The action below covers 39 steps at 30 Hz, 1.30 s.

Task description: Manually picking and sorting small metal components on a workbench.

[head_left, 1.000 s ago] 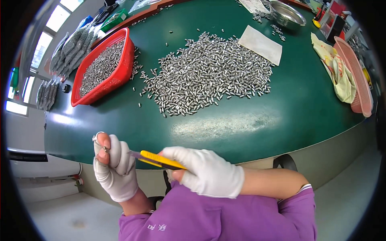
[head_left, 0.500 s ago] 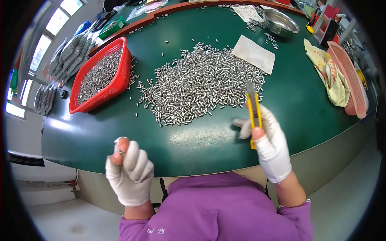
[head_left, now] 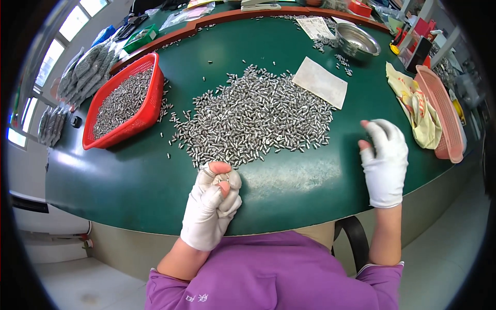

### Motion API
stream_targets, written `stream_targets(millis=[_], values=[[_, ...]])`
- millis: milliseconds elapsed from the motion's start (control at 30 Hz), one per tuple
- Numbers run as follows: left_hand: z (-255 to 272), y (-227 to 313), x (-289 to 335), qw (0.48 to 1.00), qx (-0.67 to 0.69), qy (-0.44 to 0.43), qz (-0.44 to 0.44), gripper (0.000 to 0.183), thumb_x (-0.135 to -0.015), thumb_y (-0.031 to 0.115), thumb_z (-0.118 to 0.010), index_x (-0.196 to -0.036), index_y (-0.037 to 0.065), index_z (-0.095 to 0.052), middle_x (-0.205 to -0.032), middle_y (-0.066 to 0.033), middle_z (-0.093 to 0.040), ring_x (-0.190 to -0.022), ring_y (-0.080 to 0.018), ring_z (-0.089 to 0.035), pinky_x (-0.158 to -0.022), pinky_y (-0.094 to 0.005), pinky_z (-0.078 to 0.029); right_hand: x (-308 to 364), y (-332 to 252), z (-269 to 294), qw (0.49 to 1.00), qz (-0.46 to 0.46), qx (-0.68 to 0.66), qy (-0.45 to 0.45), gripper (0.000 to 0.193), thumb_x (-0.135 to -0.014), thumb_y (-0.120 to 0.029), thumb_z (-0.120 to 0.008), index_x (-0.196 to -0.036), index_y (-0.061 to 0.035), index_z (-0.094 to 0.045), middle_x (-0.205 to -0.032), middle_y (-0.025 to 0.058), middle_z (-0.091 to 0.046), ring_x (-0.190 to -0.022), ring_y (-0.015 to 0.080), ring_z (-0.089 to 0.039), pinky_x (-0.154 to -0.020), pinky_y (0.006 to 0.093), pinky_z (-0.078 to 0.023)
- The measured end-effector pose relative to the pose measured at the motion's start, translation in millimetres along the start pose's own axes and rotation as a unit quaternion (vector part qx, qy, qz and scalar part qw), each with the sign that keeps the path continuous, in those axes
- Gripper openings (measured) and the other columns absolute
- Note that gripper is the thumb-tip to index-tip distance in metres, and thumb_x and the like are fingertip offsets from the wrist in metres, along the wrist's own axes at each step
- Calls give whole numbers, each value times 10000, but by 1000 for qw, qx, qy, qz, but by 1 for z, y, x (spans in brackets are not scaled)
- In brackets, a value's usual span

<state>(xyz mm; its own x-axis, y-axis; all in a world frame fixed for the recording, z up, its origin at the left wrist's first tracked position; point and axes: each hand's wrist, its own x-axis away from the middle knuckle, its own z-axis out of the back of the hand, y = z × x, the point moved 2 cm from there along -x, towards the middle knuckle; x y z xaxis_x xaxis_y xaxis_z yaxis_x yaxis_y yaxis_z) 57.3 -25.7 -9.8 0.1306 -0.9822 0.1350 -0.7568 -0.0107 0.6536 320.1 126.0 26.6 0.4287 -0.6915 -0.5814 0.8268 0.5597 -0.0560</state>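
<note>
My left hand [head_left: 213,209], in a white glove with bare thumb and index tips, is closed just in front of the near edge of a heap of small silver metal parts [head_left: 258,116]. A glint of metal between its fingertips looks like one of these small metal parts [head_left: 221,181]. My right hand [head_left: 386,163], gloved the same way, hovers over the green table at the right. Its fingers curve forward with the thumb apart, and nothing shows between them. The yellow utility knife cannot be seen now.
A red basket [head_left: 155,98] full of such parts stands left of the heap. A paper sheet [head_left: 320,82] lies against the heap's far right. Further right are a cream cloth [head_left: 413,106] and a pink basket [head_left: 439,113]. A steel bowl [head_left: 356,41] sits at the back right.
My left hand has moved right and forward to the heap's edge. The right hand has moved right, and the yellow utility knife it held is no longer visible.
</note>
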Motion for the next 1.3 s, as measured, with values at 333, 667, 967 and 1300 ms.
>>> stream_targets(millis=[333,667,967,1300], values=[[-4,-2,-5,1000,0,-1,27,194,-920,214,-691,-1072,135,-600,-808,6,-447,-536,-55,-285,-502,-212,-254,-51,-83,-45,932,269,-184,-155,51,-754,-162,-650,-744,-116,-632,-812,84,-556,-803,272,-591,-671,400,-491],[-12,-3,-10,983,-133,-21,123,301,-963,285,-636,-1147,86,-503,-909,-27,-530,-590,-43,-373,-525,-198,-293,-42,-95,-44,851,201,-448,-187,127,-794,-246,-717,-875,-151,-694,-890,36,-614,-874,270,-596,-748,398,-503],[-20,-5,-10,980,-141,49,133,205,-989,296,-595,-1030,102,-541,-766,33,-512,-539,-32,-356,-482,-194,-248,-38,-96,-48,818,200,-512,-170,183,-741,-186,-770,-910,-148,-709,-874,37,-630,-806,266,-610,-706,388,-505],[-15,-6,-9,982,-157,18,106,285,-1001,376,-556,-969,93,-567,-736,23,-524,-531,-38,-360,-476,-205,-253,-40,-97,-43,833,239,-480,-136,152,-741,-195,-752,-874,-153,-691,-848,25,-633,-761,265,-606,-675,390,-506]])
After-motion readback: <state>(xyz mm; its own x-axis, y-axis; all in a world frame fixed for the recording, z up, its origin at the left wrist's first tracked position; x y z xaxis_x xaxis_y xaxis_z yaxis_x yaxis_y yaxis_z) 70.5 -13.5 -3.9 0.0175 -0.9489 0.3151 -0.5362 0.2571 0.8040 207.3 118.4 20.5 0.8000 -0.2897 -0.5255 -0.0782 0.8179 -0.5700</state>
